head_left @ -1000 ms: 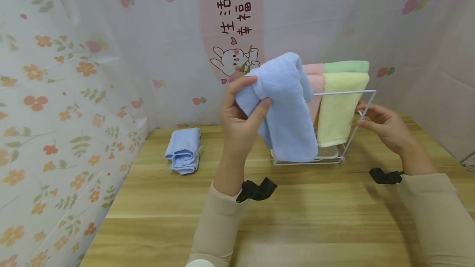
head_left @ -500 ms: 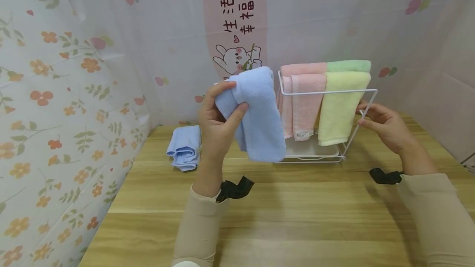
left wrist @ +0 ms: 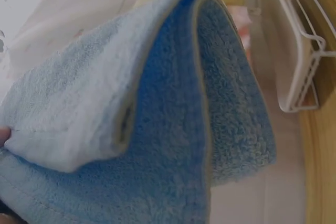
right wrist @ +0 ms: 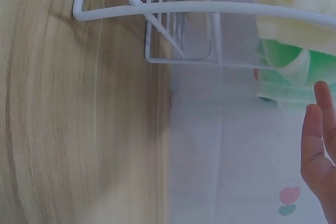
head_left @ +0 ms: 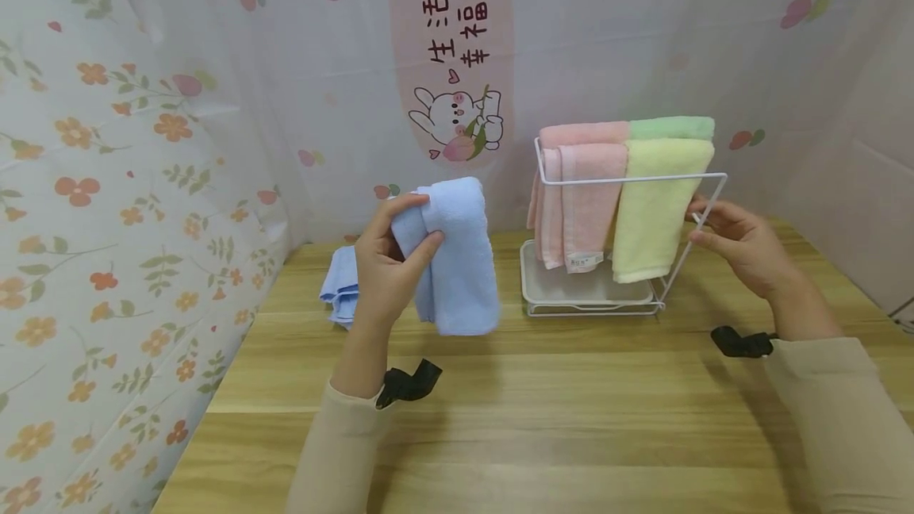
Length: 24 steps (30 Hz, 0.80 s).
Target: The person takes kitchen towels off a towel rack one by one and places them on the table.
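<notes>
My left hand point(head_left: 385, 260) pinches a folded light-blue towel point(head_left: 464, 260) between thumb and fingers, above the table and left of the rack. In the left wrist view the towel point(left wrist: 163, 108) hangs in loose folds and covers most of the picture. My right hand point(head_left: 743, 244) holds the right side wire of a white towel rack point(head_left: 628, 179); two of its fingers point(right wrist: 313, 129) show in the right wrist view. Over the rack hang pink towels point(head_left: 593, 197), a yellow towel point(head_left: 660, 212) and a green towel point(head_left: 674, 127) behind it.
A second blue cloth point(head_left: 343, 284), folded, lies on the wooden table point(head_left: 571, 419) at the back left, partly hidden by my left hand. The rack has a white tray point(head_left: 528, 284) at its base. Printed curtains point(head_left: 321, 101) stand behind and to the left.
My left hand has carried the blue towel left and down, away from the rack, uncovering the pink towels and the tray. My right hand stays at the rack's side.
</notes>
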{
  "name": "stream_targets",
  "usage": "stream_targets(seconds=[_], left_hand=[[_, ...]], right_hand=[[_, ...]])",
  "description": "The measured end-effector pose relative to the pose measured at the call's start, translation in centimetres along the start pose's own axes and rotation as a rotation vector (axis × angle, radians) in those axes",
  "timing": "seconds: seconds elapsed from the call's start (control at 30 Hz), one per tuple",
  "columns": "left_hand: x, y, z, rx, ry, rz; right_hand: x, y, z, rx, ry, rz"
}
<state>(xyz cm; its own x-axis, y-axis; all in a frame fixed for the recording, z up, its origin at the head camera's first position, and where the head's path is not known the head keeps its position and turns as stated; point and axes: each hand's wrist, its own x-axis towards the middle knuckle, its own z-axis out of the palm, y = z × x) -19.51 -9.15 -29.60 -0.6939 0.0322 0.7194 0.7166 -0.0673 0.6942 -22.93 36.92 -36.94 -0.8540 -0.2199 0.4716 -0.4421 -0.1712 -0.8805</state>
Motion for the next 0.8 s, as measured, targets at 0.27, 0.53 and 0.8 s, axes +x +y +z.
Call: stream_targets(seconds=[0.27, 0.53, 0.8], left_hand=[[-0.8, -0.5, -1.6, 0.118, 0.008, -0.074], [-1.8, -1.3, -2.9, 0.305, 0.065, -0.22], [-2.0, -2.8, -4.3, 0.344, 0.156, -0.251]], right_hand=[[-0.2, -0.5, 0.1, -0.155, 0.074, 0.086], [-0.2, -0.4, 0.1, -0.126, 0.065, 0.076], [-0.3, -0.4, 0.0, -0.145, 0.079, 0.099]])
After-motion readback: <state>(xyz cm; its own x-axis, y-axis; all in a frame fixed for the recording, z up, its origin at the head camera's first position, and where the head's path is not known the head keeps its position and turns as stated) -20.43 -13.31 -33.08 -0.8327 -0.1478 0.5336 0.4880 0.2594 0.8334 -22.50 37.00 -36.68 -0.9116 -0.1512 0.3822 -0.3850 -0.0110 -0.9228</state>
